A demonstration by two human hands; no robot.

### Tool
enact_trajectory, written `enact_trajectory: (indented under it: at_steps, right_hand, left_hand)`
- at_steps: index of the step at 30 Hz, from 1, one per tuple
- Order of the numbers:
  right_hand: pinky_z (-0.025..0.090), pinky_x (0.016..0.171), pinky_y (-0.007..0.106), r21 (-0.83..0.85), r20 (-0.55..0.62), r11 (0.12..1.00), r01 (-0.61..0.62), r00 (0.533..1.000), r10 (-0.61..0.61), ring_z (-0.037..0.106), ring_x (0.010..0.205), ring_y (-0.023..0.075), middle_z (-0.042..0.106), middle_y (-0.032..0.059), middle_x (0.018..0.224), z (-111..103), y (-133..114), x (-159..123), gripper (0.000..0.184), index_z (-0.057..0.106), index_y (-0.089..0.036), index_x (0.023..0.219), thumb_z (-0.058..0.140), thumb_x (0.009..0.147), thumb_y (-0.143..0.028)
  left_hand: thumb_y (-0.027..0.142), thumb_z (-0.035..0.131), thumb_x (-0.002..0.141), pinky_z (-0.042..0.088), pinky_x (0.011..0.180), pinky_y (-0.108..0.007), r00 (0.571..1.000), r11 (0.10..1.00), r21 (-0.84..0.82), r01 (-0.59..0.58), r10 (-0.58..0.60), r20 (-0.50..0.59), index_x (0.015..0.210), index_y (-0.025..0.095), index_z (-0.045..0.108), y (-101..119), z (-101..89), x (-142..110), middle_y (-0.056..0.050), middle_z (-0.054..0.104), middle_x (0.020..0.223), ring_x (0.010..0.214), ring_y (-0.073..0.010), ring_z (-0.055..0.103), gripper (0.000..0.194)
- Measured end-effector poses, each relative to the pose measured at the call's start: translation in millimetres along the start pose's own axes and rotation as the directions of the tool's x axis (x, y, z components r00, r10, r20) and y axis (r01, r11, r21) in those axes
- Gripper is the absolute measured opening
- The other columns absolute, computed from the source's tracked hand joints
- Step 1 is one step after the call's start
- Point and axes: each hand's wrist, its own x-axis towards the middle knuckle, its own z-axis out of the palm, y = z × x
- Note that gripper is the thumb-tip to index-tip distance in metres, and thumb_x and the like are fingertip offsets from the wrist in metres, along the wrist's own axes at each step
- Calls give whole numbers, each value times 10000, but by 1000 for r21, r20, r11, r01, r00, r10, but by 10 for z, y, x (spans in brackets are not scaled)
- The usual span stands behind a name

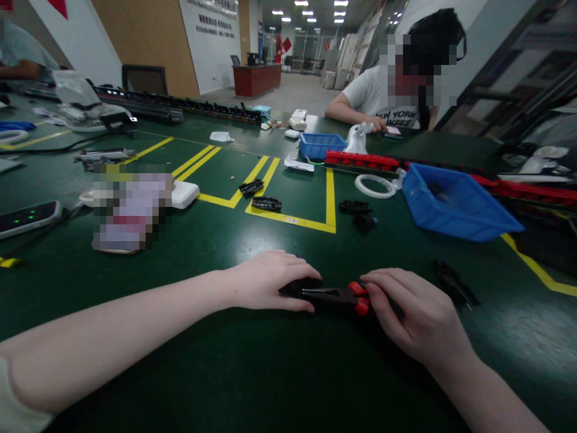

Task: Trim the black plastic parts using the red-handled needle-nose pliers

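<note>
In the head view my right hand (412,310) is closed round the red handles of needle-nose pliers (336,295), whose dark jaws point left. My left hand (274,279) is closed on a small black plastic part (300,287), with fingers over its top and thumb on the near side. The tips of the pliers reach this part between my left thumb and fingers; whether they grip it is hard to see. Right of my right hand lies a longer black part (454,284). Ahead of my hands are several more black parts (267,204) on the green table.
A blue bin (460,204) stands at the right, beside a roll of white tape (375,186). At left lie a phone (133,216), a white charger-like block (184,195) and another device (29,219). Across the table (216,373) sits a person (369,96); a smaller blue basket (321,146) is nearby.
</note>
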Motion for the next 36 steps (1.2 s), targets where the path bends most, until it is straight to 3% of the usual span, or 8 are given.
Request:
enact_trajectory:
  at_steps: [8,25,31,36]
  right_hand:
    - [545,619,319,-13,0,1000,23,1000,-23,674,716,184,705,73,836,-29,20,3,129,631,-172,923,502,922,-168]
    - [529,640,324,-86,-8,996,37,999,-38,677,740,192,715,92,852,6,24,-11,131,646,-138,927,532,925,-203]
    - [537,688,327,-116,-21,991,59,998,-62,680,775,193,726,97,873,-50,89,-54,150,662,-134,942,537,925,-216]
    - [523,712,339,-99,14,990,-104,994,106,675,797,200,728,88,882,-51,151,-110,240,687,-153,922,500,949,-302]
  left_hand:
    - [432,659,906,455,797,-298,1000,996,-83,26,-27,-9,1233,186,555,9,-32,-7,-52,680,1105,932,-197,646,422]
    - [454,632,917,448,738,-294,1000,1000,-6,24,-24,-19,1229,183,563,-20,10,-10,-60,639,1052,921,-206,617,419]
    - [454,668,887,468,830,-336,997,999,18,29,-28,-79,1227,209,593,-35,26,-33,-77,574,1148,1007,-226,576,426]
    - [470,686,867,465,858,-360,995,999,36,24,-20,-102,1215,219,610,-39,33,-38,-79,577,1159,1022,-239,569,435]
